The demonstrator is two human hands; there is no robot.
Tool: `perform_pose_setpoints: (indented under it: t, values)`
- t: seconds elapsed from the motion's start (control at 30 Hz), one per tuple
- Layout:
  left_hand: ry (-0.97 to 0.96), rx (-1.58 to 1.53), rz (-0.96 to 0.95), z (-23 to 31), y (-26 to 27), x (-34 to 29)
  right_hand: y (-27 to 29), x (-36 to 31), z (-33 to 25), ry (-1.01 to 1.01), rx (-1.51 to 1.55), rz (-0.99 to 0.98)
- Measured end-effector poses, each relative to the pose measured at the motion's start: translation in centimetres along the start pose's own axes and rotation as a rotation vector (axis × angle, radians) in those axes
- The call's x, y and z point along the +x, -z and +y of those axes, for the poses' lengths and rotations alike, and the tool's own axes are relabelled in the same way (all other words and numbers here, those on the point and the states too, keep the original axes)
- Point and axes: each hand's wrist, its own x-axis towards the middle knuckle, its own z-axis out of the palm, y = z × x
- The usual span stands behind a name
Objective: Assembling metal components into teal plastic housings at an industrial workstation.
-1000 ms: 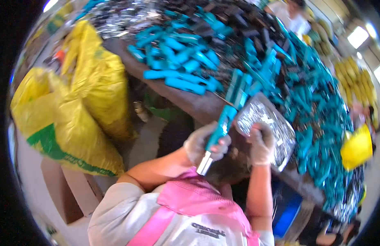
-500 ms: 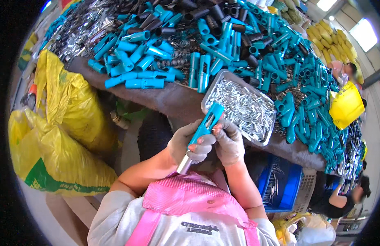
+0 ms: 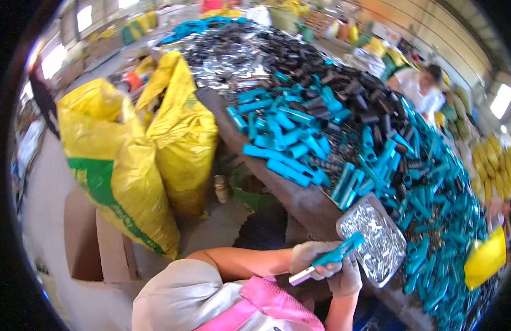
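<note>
A teal plastic tube-shaped housing [image 3: 339,251] with a shiny silver end piece [image 3: 300,276] lies tilted across my hands. My left hand [image 3: 313,260], in a pale work glove with bare fingertips, is closed around its middle. Against its right side is my right hand [image 3: 345,280], gloved alike, with fingers pressed together; whatever sits between them is hidden and blurred. Just beyond the right hand, at the table edge, stands a metal tray [image 3: 373,240] full of small silver metal pieces.
A heap of teal housings [image 3: 291,129], black tubes [image 3: 357,96] and silver parts [image 3: 233,52] covers the table. Yellow sacks [image 3: 115,165] stand left, beside a cardboard box [image 3: 115,243]. A yellow container [image 3: 485,258] sits at right. Another person [image 3: 421,91] works across the heap.
My view has swung left, so the hands, tray and heap appear further right and lower. Both hands stay at the teal housing. More of the yellow sacks and the far room shows.
</note>
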Motion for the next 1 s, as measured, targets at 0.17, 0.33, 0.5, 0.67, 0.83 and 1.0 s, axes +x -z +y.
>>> perform_pose_setpoints:
  t: [0.17, 0.33, 0.5, 0.67, 0.83, 1.0]
  values:
    - [-0.023, 0.055, -0.070, -0.6, -0.6, -0.8, 1.7, 0.7, 0.6, -0.187, 0.007, -0.142]
    - [0.008, 0.019, -0.026, -0.2, -1.2, -1.1, 1.4, 0.2, 0.7, -0.168, 0.020, -0.134]
    - [-0.004, 0.118, -0.079, -0.8, 0.1, -0.7, 3.6, 0.3, 2.1, -0.052, 0.014, -0.200]
    - [-0.022, 0.200, -0.023, -1.0, -2.5, -1.5, 2.4, 0.0, 1.6, 0.082, -0.109, -0.183]
    - [-0.008, 0.052, -0.028, -0.4, -1.0, -1.3, 1.6, 0.1, 1.2, 0.017, 0.011, -0.088]
    - [-0.178, 0.500, 0.140, -0.3, -1.8, -1.9, 1.4, 0.1, 1.5, 0.133, -0.223, 0.016]
